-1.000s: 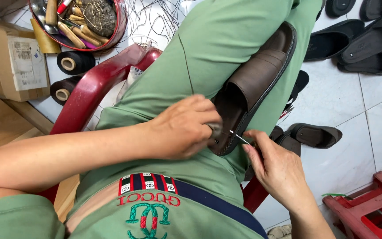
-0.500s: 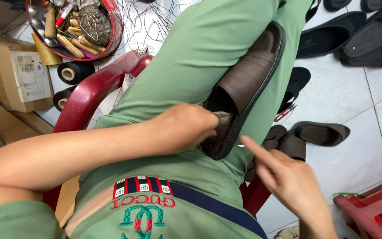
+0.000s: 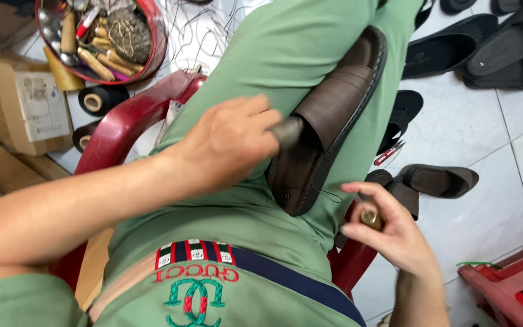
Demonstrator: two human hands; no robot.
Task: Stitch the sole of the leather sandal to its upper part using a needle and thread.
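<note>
A brown slip-on sandal with a dark stitched sole lies sole-edge up on my right thigh, over green trousers. My left hand presses on its heel end, fingers curled against the strap. My right hand sits just off the heel, closed around a small wooden-handled awl. A thin dark thread runs from the sole's edge toward that hand.
A round red tin of tools stands at the upper left beside black thread spools and a cardboard box. Dark sandals lie on the white tiles to the right. A red stool is at the lower right.
My right hand has drawn back from the sole toward my body, pulling the thread out. The view has shifted slightly; my left hand stays on the sandal.
</note>
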